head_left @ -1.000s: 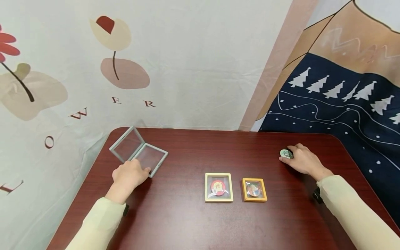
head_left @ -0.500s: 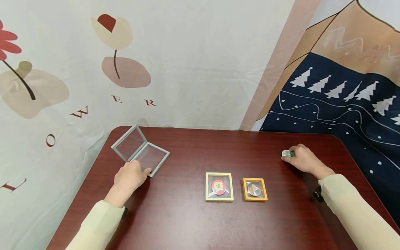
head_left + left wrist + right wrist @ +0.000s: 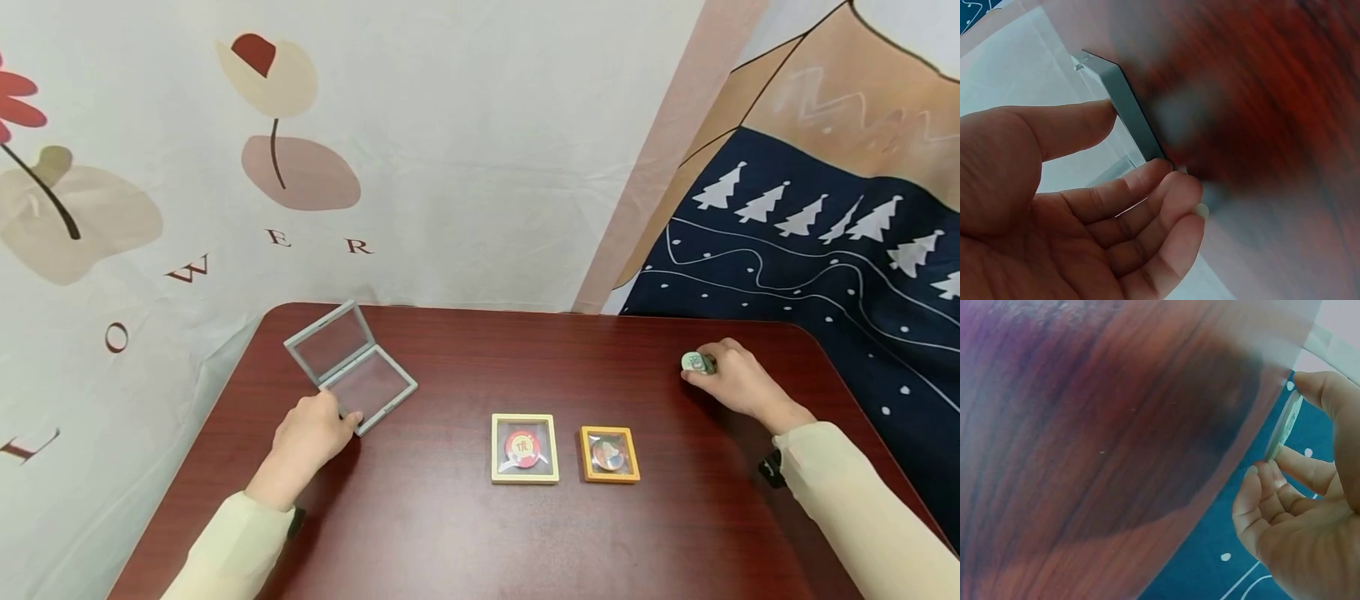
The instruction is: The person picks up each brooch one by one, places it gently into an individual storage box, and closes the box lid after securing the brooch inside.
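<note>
At the left of the table, my left hand [image 3: 311, 433] pinches the near corner of a grey hinged display case [image 3: 367, 385], whose two clear panels are spread apart. The left wrist view shows the thumb on one side of the case's frame [image 3: 1129, 112] and the curled fingers at its lower end. On the far right, my right hand [image 3: 738, 379] holds a small round green-and-white disc [image 3: 696, 362] by its edge. In the right wrist view the disc [image 3: 1284, 425] stands nearly edge-on between thumb and fingertips.
Two shut display cases lie mid-table: a cream-framed one [image 3: 525, 479] with a red disc inside, and a smaller orange-framed one [image 3: 611, 477] with a coloured disc. The dark red wooden table [image 3: 480, 542] ends at printed cloths [image 3: 480, 167] behind it and on the right.
My left hand has shifted the grey case a little to the right and turned it slightly. The right hand has lifted the disc slightly and moved a bit to the right.
</note>
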{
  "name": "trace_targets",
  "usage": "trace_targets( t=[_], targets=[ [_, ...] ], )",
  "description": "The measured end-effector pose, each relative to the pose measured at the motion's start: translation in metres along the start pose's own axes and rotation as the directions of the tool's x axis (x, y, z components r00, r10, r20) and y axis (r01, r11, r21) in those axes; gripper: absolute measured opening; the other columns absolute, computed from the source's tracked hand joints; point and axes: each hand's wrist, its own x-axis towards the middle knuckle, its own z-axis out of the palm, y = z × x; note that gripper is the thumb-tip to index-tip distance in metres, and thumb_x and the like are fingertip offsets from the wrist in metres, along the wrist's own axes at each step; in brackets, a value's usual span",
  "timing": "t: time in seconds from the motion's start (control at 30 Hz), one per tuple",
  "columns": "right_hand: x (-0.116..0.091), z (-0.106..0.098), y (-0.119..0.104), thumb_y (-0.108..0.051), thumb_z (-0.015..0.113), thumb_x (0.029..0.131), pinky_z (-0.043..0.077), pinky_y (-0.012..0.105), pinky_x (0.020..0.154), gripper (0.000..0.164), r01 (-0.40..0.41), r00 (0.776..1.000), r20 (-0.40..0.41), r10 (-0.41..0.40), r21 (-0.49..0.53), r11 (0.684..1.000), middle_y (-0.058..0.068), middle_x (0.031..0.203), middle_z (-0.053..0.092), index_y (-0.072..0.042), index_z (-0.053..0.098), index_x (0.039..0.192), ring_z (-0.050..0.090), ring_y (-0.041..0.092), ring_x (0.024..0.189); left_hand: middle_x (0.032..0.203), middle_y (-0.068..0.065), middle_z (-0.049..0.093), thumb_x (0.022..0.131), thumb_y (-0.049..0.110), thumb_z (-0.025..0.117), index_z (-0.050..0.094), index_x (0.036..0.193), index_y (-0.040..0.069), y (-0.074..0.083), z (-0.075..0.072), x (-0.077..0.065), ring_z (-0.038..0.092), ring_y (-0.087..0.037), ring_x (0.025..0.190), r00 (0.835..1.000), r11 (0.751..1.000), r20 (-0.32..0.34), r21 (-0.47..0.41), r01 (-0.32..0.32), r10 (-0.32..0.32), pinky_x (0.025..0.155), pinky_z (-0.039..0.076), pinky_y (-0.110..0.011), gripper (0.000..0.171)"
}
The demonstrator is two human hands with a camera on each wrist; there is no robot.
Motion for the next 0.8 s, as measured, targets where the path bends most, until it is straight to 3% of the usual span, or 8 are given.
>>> trace_targets(
  t=[0.23, 0.8],
  targets=[
    [-0.003, -0.005, -0.011, -0.026, 0.074, 0.097, 0.052, 0.058, 0.085, 0.058, 0.021, 0.998, -0.057, -0.02, 0.015, 1.0, 0.034, 0.119, 0.054, 0.019, 0.057, 0.129, 0.056, 0.04, 0.096, 0.066, -0.01, 0.053, 0.101, 0.027, 0.067, 0.051, 0.065, 0.009, 0.0, 0.0, -0.002, 0.053, -0.027, 0.061, 1.0, 0.999, -0.007, -0.041, -0.008, 0.008, 0.055, 0.041, -0.039, 0.043],
    [-0.016, -0.011, -0.06, -0.021, 0.079, 0.093, 0.053, 0.05, 0.079, 0.051, 0.127, 0.97, -0.21, -0.119, 0.027, 0.991, 0.023, 0.119, 0.058, 0.011, 0.06, 0.129, 0.056, 0.033, 0.095, 0.063, -0.007, 0.054, 0.097, 0.017, 0.073, 0.057, 0.069, 0.007, 0.004, 0.006, -0.01, 0.051, -0.023, 0.058, 0.996, 0.994, -0.046, -0.075, -0.082, 0.078, 0.052, 0.039, -0.036, 0.034]
  ],
)
